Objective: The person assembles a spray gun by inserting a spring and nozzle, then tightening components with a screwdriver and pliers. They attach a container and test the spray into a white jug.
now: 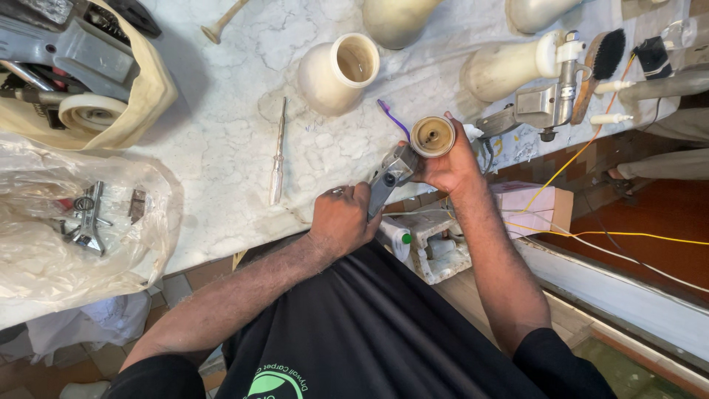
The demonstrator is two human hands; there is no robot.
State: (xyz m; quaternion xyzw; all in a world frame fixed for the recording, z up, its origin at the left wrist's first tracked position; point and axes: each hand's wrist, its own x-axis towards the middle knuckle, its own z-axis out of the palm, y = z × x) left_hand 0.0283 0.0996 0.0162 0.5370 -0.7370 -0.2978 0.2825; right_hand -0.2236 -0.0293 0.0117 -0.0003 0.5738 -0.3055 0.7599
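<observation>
- Gripping the grey body of a small angle grinder [390,179], the left hand [341,220] is closed around its handle at the near edge of the white marble table [221,140].
- Right hand [450,164] wraps around the tool's head, fingers closed just under the round, dusty sanding disc [433,136], which faces up.
- Just beyond the disc lies a purple toothbrush [393,118].
- Left of the grip a screwdriver [278,151] lies flat; further off sits a cream stone vase [338,72].
- Right of the grip rests a second grinder [543,103] beside a brush [604,55].
</observation>
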